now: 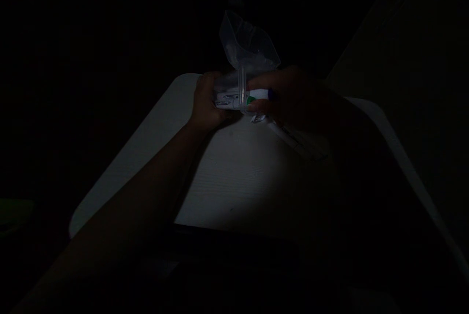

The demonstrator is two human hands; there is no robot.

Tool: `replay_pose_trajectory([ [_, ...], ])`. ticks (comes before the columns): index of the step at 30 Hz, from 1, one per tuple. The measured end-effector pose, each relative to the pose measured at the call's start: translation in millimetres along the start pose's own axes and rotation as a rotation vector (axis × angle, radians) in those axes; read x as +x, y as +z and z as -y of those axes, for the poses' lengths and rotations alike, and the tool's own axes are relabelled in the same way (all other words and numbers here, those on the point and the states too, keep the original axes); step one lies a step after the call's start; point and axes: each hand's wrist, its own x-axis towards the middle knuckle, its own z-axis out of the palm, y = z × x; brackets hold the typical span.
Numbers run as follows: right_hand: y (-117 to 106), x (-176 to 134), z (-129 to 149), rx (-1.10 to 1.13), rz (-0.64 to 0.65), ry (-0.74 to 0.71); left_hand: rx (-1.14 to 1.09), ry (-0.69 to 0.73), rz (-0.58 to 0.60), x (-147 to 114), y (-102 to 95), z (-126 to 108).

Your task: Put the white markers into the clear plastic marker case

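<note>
The picture is very dark. My left hand (207,104) is closed around the base of a clear plastic container (242,79), which is tipped on its side with its rim to the right. White markers (227,104) with dark print lie inside, and a green end (251,100) shows at the rim. My right hand (286,92) pinches a white marker with a dark blue end (261,94) at the container's mouth. A bent clear plastic piece (252,45) stands up behind the rim; whether it joins the container I cannot tell.
Everything is over a white table (227,172) with rounded corners. A clear wrapper or packet (293,140) with dark marks lies under my right forearm. A dark flat object (234,243) runs along the near edge. Something green (16,211) is at the far left.
</note>
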Motion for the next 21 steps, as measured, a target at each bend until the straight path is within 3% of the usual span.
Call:
replay_pose_trajectory([
  [7,12,12,1,-0.234,0.055,-0.028,0.015,0.028,0.002,3,-0.9,-5],
  [11,6,8,-3,-0.145,0.085,-0.087,0.001,0.008,-0.002,2,-2.9,-12],
  [17,-7,-5,-1,-0.039,-0.037,-0.146,-0.009,0.03,-0.006,-1,-2.8,-3],
  [21,-19,-10,-8,-0.034,-0.271,-0.12,0.008,0.019,0.005,-2,-0.2,5],
])
